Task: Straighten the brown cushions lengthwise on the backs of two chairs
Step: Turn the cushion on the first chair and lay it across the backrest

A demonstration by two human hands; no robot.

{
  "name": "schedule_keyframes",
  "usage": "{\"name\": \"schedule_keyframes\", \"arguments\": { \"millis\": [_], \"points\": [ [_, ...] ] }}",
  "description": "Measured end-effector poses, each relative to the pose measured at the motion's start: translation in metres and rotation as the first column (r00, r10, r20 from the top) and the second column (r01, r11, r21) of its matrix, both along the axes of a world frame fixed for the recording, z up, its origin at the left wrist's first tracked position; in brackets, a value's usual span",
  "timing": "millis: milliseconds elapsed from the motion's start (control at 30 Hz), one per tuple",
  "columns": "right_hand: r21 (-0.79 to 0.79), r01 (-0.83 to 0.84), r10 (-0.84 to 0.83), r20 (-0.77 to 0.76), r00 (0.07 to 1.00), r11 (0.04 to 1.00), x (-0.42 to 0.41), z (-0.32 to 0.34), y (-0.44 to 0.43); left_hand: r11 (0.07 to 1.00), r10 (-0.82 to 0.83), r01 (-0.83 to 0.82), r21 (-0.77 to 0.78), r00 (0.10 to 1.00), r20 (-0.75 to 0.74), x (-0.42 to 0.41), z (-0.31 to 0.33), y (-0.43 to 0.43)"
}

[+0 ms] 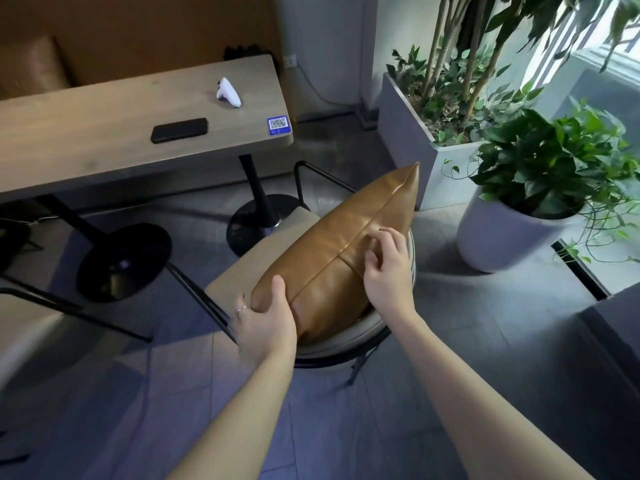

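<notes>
A brown leather cushion (343, 244) stands on edge against the curved back of a beige chair (263, 251), with one corner pointing up to the right. My left hand (265, 323) grips the cushion's near lower-left end, thumb on its front. My right hand (388, 271) rests on the cushion's top edge with its fingers curled and apart, touching the leather. A second brown cushion (34, 64) sits at the far left behind the table, partly hidden.
A wooden table (104, 140) on black pedestal bases stands left of the chair, with a black phone (179, 129) and a white controller (228, 92) on it. A white plant pot (502, 230) and a grey planter box (408, 140) stand close on the right.
</notes>
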State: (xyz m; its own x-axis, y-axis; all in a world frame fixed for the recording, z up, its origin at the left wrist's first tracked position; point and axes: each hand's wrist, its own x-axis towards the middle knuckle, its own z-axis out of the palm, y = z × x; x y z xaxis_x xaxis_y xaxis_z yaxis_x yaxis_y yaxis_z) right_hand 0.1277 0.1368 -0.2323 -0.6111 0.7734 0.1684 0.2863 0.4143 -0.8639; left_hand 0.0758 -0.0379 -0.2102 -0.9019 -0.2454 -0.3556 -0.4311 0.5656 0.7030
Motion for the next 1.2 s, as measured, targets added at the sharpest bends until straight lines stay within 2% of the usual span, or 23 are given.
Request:
{"name": "schedule_keyframes", "arguments": {
  "millis": [67, 133, 233, 267, 367, 467, 567, 833, 1200],
  "points": [
    [-0.173, 0.157, -0.154, 0.028, 0.988, 0.972, 0.006, 0.001, 0.002, 0.97, 0.193, -0.207, 0.129, 0.975, 0.113, 0.006, 0.002, 0.005],
    [-0.306, 0.269, -0.231, 0.154, 0.961, 0.913, 0.009, -0.002, 0.001, 0.876, 0.339, -0.388, 0.287, 0.918, 0.208, 0.011, 0.005, 0.011],
    [-0.203, 0.334, -0.219, 0.441, 0.871, 0.92, 0.014, -0.017, -0.002, 0.749, 0.408, -0.527, 0.402, 0.845, 0.347, 0.014, 0.003, 0.016],
    [-0.221, 0.344, -0.212, 0.463, 0.861, 0.912, 0.015, -0.024, -0.003, 0.718, 0.407, -0.549, 0.428, 0.83, 0.382, 0.014, 0.0, 0.016],
    [-0.505, 0.333, -0.188, 0.316, 0.93, 0.796, 0.019, -0.038, -0.004, 0.655, 0.394, -0.564, 0.503, 0.823, 0.409, 0.01, -0.009, 0.015],
    [-0.554, 0.312, -0.201, 0.253, 0.946, 0.772, 0.026, -0.047, -0.009, 0.688, 0.398, -0.5, 0.526, 0.866, 0.303, 0.009, -0.017, 0.015],
    [-0.58, 0.359, -0.235, 0.28, 0.931, 0.731, 0.025, -0.049, -0.012, 0.746, 0.375, -0.425, 0.513, 0.904, 0.203, 0.006, -0.022, 0.014],
    [-0.566, 0.381, -0.257, 0.289, 0.922, 0.731, 0.025, -0.053, -0.019, 0.792, 0.364, -0.439, 0.424, 0.897, 0.249, -0.001, -0.027, 0.007],
    [-0.498, 0.32, -0.238, 0.223, 0.945, 0.806, 0.007, -0.061, -0.076, 0.799, 0.399, -0.426, 0.425, 0.904, 0.156, -0.043, -0.03, -0.04]
  ]
}}
